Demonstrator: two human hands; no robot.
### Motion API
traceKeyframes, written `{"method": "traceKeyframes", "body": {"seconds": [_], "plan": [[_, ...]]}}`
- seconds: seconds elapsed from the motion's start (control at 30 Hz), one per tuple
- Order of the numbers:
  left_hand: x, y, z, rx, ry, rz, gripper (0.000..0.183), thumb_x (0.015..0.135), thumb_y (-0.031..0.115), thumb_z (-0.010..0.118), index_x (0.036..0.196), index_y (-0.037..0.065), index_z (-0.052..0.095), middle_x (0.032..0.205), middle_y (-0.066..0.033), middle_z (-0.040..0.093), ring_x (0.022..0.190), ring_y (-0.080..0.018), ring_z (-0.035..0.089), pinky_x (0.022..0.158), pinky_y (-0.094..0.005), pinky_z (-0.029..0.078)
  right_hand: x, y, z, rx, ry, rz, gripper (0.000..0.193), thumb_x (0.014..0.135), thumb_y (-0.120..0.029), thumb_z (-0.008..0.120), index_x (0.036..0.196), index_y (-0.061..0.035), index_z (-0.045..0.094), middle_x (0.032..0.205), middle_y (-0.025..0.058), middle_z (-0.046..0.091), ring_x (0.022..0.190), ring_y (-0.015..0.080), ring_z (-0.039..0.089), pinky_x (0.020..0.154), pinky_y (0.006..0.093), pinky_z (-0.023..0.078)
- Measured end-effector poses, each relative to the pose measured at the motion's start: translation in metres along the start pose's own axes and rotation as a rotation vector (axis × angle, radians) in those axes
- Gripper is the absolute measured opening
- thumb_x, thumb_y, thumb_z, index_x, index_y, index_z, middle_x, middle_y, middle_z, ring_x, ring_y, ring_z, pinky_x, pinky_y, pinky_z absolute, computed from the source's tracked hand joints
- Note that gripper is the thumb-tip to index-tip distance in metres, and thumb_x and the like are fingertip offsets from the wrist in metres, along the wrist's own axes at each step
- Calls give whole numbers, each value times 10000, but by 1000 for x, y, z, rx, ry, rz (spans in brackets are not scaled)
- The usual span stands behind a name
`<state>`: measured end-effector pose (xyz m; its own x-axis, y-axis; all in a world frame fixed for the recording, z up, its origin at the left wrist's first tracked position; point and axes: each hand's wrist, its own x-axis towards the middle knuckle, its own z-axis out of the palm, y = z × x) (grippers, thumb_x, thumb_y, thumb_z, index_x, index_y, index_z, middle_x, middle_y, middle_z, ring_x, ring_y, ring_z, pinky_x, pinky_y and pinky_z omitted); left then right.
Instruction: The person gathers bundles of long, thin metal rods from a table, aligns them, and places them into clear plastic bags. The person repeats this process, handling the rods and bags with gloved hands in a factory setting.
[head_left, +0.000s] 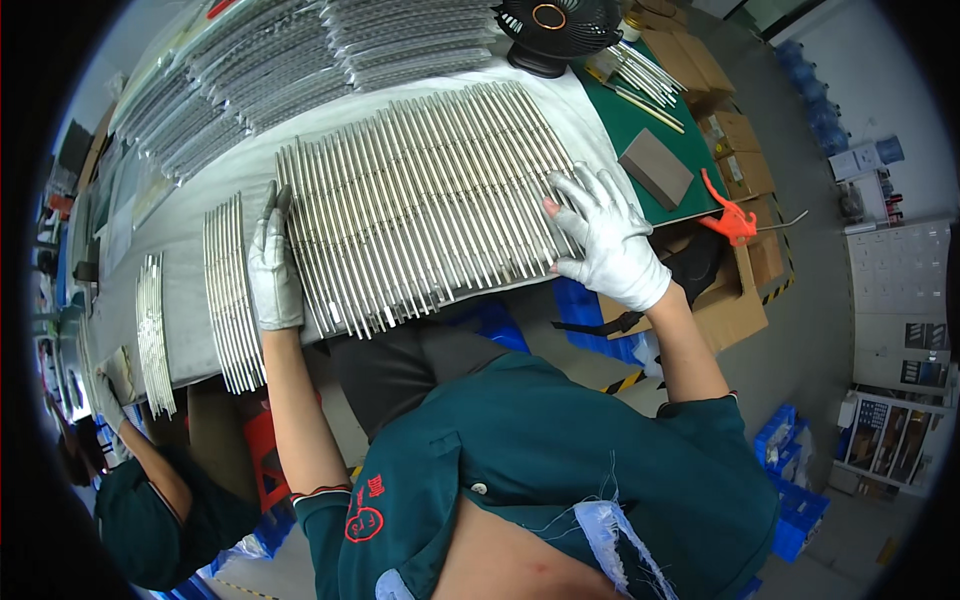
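Observation:
A wide row of slender silver metal rods lies side by side on the pale cloth-covered table before me. Along its left edge my left hand, in a light grey glove, rests with fingers stretched out together. My right hand, also gloved, with some fingertips bare, lies at the right edge with its fingers spread. Both hands touch the outer rods and frame the row between them. Just left of my left hand is a narrower group of rods, and farther left a smaller one.
Stacks of plastic-wrapped rods fill the table's back. A black fan stands at the far right. On a green mat lie a grey-brown block and loose rods; an orange-red tool sits at its corner. Another person works at left.

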<state>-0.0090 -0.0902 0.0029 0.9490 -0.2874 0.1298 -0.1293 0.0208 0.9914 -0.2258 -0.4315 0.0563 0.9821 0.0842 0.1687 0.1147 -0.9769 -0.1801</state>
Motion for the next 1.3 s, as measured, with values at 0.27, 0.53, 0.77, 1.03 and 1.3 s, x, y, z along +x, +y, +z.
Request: {"method": "traceKeyframes", "body": {"seconds": [0.27, 0.53, 0.77, 1.03, 1.3], "plan": [[3, -4, -2, -4, -1, 18, 522, 1045, 296, 381, 1475, 2, 352, 1434, -174, 484, 1349, -229, 438, 1149, -353, 293, 4, -9, 8, 86, -37, -54, 676, 722, -313, 767, 1315, -94, 526, 1460, 145, 399, 1389, 403, 307, 1137, 555, 243], [2, 1, 1, -36, 7, 22, 544, 1045, 315, 384, 1483, -3, 328, 1439, -171, 479, 1341, -234, 442, 1148, -359, 292, 8, -13, 12, 166, 10, -84, 680, 718, -289, 774, 1319, -109, 513, 1460, 147, 391, 1379, 402, 317, 1137, 549, 246], [0, 6, 3, -14, 29, 12, 505, 1037, 273, 410, 1458, -4, 385, 1394, -158, 531, 1325, -221, 463, 1135, -343, 311, 16, -21, 17, 108, -12, -102, 682, 719, -287, 773, 1319, -103, 507, 1462, 146, 386, 1379, 406, 316, 1139, 547, 240], [0, 6, 1, -12, -8, -12, 534, 1056, 318, 350, 1487, 5, 322, 1434, -157, 485, 1333, -214, 444, 1140, -337, 307, 25, -33, 20, 156, -30, -148, 692, 708, -320, 777, 1310, -97, 522, 1459, 149, 397, 1390, 398, 305, 1150, 547, 213], [-2, 10, 3, -41, 47, -16, 513, 1035, 302, 436, 1451, 4, 403, 1367, -129, 562, 1281, -192, 499, 1114, -325, 336, 30, -41, 22, 156, -23, -157, 681, 712, -324, 772, 1302, -86, 528, 1454, 142, 411, 1381, 386, 329, 1149, 537, 233]]}}
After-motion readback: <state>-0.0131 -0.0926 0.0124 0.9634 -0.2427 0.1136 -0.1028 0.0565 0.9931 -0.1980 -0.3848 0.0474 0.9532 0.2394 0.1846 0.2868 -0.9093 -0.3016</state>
